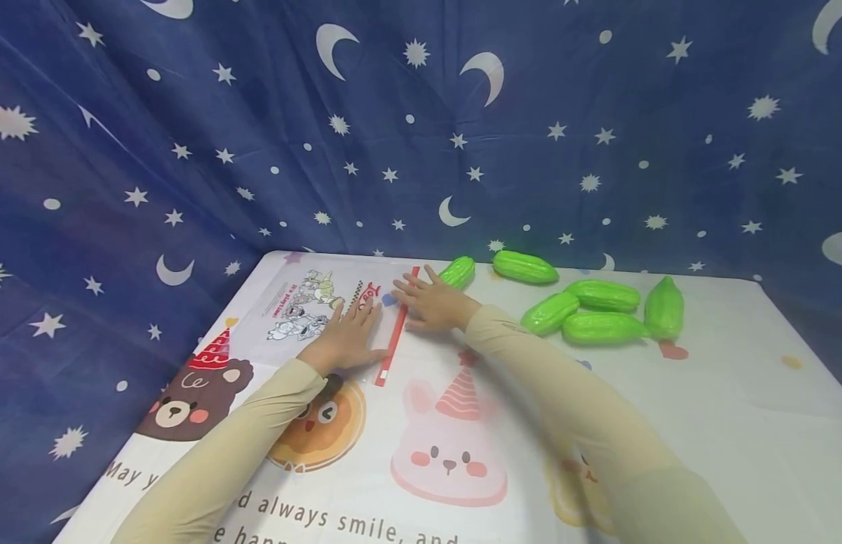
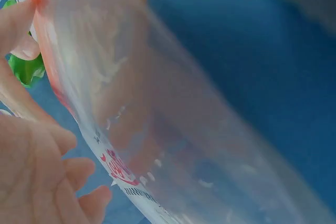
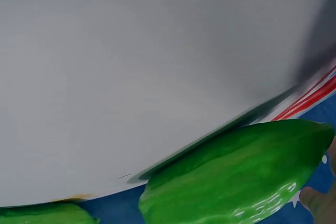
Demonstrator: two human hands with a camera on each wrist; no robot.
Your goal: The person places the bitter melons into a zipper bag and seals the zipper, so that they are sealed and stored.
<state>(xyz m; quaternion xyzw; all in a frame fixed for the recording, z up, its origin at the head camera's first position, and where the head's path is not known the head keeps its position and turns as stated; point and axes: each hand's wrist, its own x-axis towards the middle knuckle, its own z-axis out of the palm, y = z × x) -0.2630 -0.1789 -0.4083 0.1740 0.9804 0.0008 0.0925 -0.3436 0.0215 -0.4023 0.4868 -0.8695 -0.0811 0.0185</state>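
Note:
A clear zip bag (image 1: 301,302) with cartoon prints and a red slider strip (image 1: 396,340) lies flat at the back left of the table. My left hand (image 1: 346,336) rests on the bag with its fingers spread, close beside the strip. Across the red strip, my right hand (image 1: 437,302) lies with straight fingers reaching over it. A shiny green gourd-like vegetable (image 1: 459,272) sits just behind the right hand, partly hidden by it. In the left wrist view the clear plastic (image 2: 157,129) fills much of the picture, beside the left hand's fingers (image 2: 79,174). A green vegetable (image 3: 236,177) looms large in the right wrist view, near the fingertips.
Another green vegetable (image 1: 525,267) lies along the back edge. Several more, among them one upright at the right (image 1: 664,310), lie grouped right of the right hand. A white printed cloth (image 1: 733,393) covers the table. A blue starry curtain (image 1: 407,113) hangs behind it.

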